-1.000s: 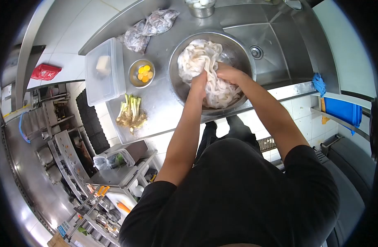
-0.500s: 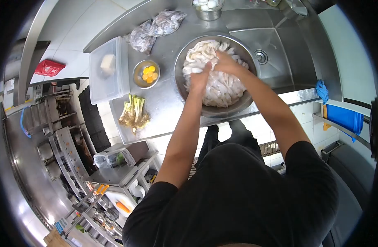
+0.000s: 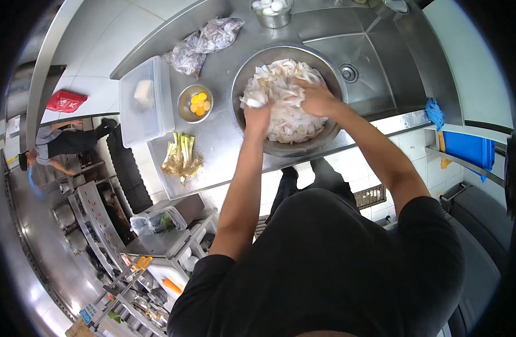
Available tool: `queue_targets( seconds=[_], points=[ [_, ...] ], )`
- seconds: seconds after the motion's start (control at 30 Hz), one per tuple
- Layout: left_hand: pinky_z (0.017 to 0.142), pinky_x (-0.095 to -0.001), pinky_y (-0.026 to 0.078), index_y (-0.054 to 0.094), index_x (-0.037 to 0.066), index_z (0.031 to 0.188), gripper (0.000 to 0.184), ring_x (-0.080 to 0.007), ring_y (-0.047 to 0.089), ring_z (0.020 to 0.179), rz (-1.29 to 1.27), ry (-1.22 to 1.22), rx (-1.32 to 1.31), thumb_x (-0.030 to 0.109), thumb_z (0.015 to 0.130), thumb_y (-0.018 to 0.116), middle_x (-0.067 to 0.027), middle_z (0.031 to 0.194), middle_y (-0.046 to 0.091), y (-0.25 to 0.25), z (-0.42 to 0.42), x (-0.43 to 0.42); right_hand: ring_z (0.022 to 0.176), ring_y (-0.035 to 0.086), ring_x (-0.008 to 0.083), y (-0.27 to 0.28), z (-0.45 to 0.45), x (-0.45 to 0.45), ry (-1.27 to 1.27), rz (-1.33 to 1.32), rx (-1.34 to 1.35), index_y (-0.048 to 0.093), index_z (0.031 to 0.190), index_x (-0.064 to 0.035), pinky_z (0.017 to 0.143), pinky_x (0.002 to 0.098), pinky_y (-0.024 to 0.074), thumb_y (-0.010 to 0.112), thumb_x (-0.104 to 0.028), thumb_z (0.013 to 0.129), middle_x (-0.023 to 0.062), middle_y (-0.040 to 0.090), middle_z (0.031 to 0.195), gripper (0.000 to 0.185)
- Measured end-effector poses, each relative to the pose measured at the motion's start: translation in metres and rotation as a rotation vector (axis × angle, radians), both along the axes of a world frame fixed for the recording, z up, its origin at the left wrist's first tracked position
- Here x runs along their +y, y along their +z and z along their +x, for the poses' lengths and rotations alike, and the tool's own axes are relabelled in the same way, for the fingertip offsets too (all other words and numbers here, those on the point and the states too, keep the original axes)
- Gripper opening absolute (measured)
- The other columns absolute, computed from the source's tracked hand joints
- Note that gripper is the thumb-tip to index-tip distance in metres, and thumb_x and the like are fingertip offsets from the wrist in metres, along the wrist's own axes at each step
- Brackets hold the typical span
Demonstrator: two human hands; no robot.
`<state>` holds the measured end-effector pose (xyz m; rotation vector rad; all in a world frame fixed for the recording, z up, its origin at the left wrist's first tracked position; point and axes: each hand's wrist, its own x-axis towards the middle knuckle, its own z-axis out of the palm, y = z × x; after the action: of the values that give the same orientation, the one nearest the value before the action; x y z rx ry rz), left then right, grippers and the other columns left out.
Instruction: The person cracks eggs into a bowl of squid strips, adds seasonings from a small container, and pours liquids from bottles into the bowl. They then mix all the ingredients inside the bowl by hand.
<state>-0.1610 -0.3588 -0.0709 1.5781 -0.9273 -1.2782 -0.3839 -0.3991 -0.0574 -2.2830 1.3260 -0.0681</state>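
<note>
A wide steel bowl point(image 3: 239, 124) holds a heap of pale, wet raw strips point(image 3: 294, 124); I cannot tell which meat or seafood they are. My left hand point(image 3: 258, 116) is in the left side of the heap, its fingers mostly buried among the strips. On the right, my right hand point(image 3: 318, 101) lies against the heap with its fingers apart, the tips partly covered. Left of the bowl stands a small metal bowl point(image 3: 182, 108) with several egg yolks point(image 3: 200, 104). A bunch of spring onions point(image 3: 181, 156) with roots lies nearer the counter's front edge.
A lidded plastic box point(image 3: 157, 104) and bags of pale food point(image 3: 220, 35) sit on the counter. Behind the bowl is a pot of eggs point(image 3: 274, 20). To the right is a steel sink point(image 3: 376, 73). Another person point(image 3: 67, 143) is at far left, beyond a black mat point(image 3: 127, 174).
My hands have moved apart within the strips, the left one lower and to the left. The heap has shifted. A person has come into view at far left.
</note>
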Motion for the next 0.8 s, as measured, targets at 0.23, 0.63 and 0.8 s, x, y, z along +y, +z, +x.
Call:
queue_targets(
  seconds=[0.23, 0.63, 0.8],
  points=[
    [0.102, -0.0448, 0.048, 0.039, -0.007, 0.147, 0.107, -0.0333, 0.057, 0.123, 0.567, -0.036, 0.506, 0.058, 0.075, 0.084, -0.0231, 0.139, 0.053, 0.002, -0.043, 0.015, 0.110, 0.064, 0.0323, -0.041, 0.021, 0.012, -0.438, 0.768, -0.391, 0.057, 0.132, 0.0060, 0.089, 0.0383, 0.0515, 0.076, -0.031, 0.070, 0.0290, 0.062, 0.120, 0.075],
    [0.100, -0.0470, 0.047, 0.065, -0.016, 0.112, 0.081, -0.0433, 0.063, 0.109, -0.021, -0.062, -0.770, 0.062, 0.093, 0.058, -0.0342, 0.119, 0.063, 0.011, -0.013, -0.015, 0.107, 0.064, 0.0432, 0.026, 0.021, -0.039, -0.247, -0.067, -0.066, 0.063, 0.123, 0.0005, 0.098, 0.0472, 0.0502, 0.075, -0.025, 0.074, 0.0288, 0.067, 0.114, 0.056],
    [0.101, -0.0393, 0.047, 0.060, -0.013, 0.125, 0.081, -0.0310, 0.060, 0.118, -0.026, 0.096, -0.075, 0.056, 0.085, 0.074, -0.0239, 0.127, 0.063, -0.027, -0.036, -0.036, 0.103, 0.065, 0.0285, -0.009, 0.049, -0.031, -0.484, 0.301, -0.792, 0.059, 0.128, -0.0008, 0.091, 0.0389, 0.0510, 0.068, -0.022, 0.080, 0.0214, 0.067, 0.115, 0.053]
  ],
)
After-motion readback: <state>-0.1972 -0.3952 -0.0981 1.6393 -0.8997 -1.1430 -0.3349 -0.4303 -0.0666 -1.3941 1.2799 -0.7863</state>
